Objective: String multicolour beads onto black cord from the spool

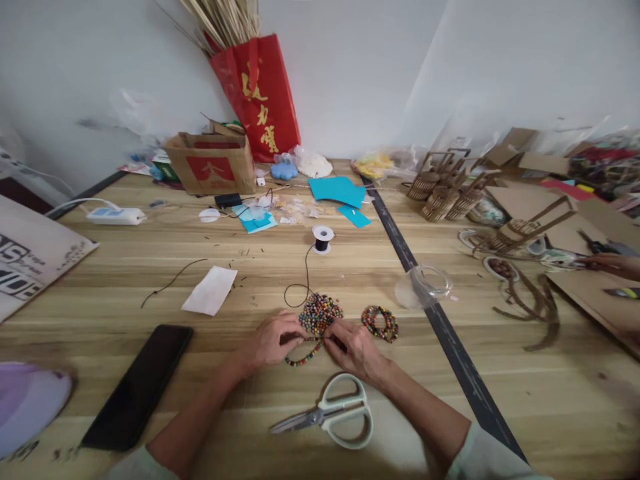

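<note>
My left hand [277, 339] and my right hand [354, 348] face each other over the table, fingers pinched. Between them runs a thin dark cord, and a string of small multicoloured beads [301, 362] hangs from it in a curve onto the wood. Just beyond the fingertips lies a heap of loose beads [320, 312]. A coiled beaded bracelet [373, 328] rests to the right of my right hand. Behind the heap stands a white spool of dark cord [323, 241], its loose end looping toward the beads. Scissors with pale green handles [369, 427] lie below my hands.
A black phone [137, 387] and white paper [210, 291] lie leftward. A clear plastic jar [413, 290] is at right. Farther back are a paper bag [213, 167], a red bag [265, 100] and small woven baskets [440, 193]. Another person's hand [613, 265] shows at far right.
</note>
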Action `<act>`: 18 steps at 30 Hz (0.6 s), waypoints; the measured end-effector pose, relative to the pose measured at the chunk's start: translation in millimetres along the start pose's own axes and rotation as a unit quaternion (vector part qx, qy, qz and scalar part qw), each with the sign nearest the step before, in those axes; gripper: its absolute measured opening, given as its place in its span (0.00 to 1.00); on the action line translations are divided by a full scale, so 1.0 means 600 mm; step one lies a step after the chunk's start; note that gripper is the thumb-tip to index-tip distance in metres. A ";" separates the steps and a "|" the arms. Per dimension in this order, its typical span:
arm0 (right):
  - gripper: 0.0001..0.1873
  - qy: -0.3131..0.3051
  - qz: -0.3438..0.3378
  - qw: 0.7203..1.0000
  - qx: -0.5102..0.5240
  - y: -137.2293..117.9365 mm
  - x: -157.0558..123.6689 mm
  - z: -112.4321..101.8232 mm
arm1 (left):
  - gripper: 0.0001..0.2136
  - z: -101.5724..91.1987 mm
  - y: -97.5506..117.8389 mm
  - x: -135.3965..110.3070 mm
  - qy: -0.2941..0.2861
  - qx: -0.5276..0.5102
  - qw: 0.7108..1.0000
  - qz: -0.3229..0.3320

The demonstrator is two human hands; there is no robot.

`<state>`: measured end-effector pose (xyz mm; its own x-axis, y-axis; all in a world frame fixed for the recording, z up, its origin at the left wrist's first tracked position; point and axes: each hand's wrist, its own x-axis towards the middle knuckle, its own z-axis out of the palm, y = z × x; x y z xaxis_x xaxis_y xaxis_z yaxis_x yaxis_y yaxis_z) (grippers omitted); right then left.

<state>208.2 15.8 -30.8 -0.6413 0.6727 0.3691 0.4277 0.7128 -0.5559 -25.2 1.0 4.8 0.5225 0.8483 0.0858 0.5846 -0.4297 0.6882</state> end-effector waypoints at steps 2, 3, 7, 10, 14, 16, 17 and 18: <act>0.05 -0.001 -0.001 1.000 -0.001 -0.001 0.001 -0.001 | 0.07 0.003 -0.006 0.001 0.017 -0.009 1.000 0.001; 0.05 -0.002 -0.001 1.000 0.001 -0.001 0.001 -0.001 | 0.07 0.005 -0.009 0.001 0.019 -0.008 1.000 0.001; 0.06 0.006 0.000 1.000 0.007 -0.001 0.001 -0.001 | 0.09 0.011 -0.016 0.001 0.006 -0.008 1.000 0.003; 0.06 0.004 0.006 1.000 0.006 0.000 0.001 0.001 | 0.10 0.011 -0.017 0.001 -0.004 -0.007 1.000 0.006; 0.06 -0.005 0.008 1.000 0.008 0.002 0.001 0.002 | 0.12 0.010 -0.014 0.001 -0.019 0.003 1.000 0.011; 0.06 -0.007 0.009 1.000 0.009 0.002 0.001 0.001 | 0.12 0.009 -0.012 0.001 -0.019 0.008 1.000 0.014; 0.06 -0.007 0.011 1.000 0.010 0.002 0.001 0.001 | 0.13 0.009 -0.010 0.001 -0.019 0.009 1.000 0.013; 0.06 -0.008 0.012 1.000 0.011 0.002 0.001 0.001 | 0.13 0.008 -0.009 0.001 -0.020 0.010 1.000 0.011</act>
<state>208.1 16.8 -31.8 -0.6417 0.6855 0.3440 0.4288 0.6926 -0.5800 -24.8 2.6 -2.7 0.5594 0.8257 0.0721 0.5846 -0.4547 0.6719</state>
